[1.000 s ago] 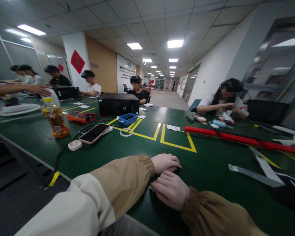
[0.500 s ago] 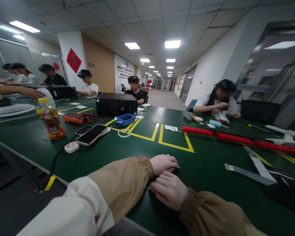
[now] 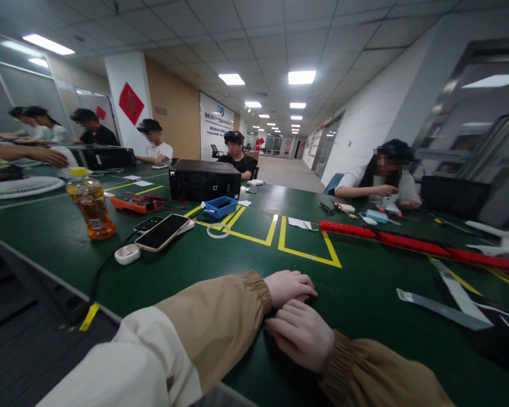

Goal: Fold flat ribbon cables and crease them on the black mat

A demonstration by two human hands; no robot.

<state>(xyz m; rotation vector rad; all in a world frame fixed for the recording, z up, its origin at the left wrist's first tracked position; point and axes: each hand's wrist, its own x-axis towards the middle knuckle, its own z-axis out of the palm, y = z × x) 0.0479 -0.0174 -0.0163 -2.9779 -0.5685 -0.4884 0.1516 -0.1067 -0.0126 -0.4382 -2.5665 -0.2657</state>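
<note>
My left hand (image 3: 290, 287) lies palm down on the green tabletop (image 3: 220, 261), fingers loosely stretched toward the right. Just nearer to me is my right hand (image 3: 303, 332), its fingers loosely bent and pointing left, close to the left wrist. The two hands overlap in view; whether they touch, I cannot tell. No object shows in either one, though both palms are hidden. Tan cuffs cover both wrists. Beyond the hands, yellow tape lines (image 3: 309, 256) mark the table.
On the left stand a drink bottle (image 3: 91, 203), a phone (image 3: 163, 232), an orange multimeter (image 3: 133, 202) and a tape ring (image 3: 218, 230). Farther back are a blue tray (image 3: 220, 208) and a black box (image 3: 205, 181). A red strip (image 3: 411, 243) runs along the right. Several people sit around.
The view has shifted slightly, so the scene sits a little farther right. My hands keep their place on the table. At the far left, another person's hand has moved slightly left.
</note>
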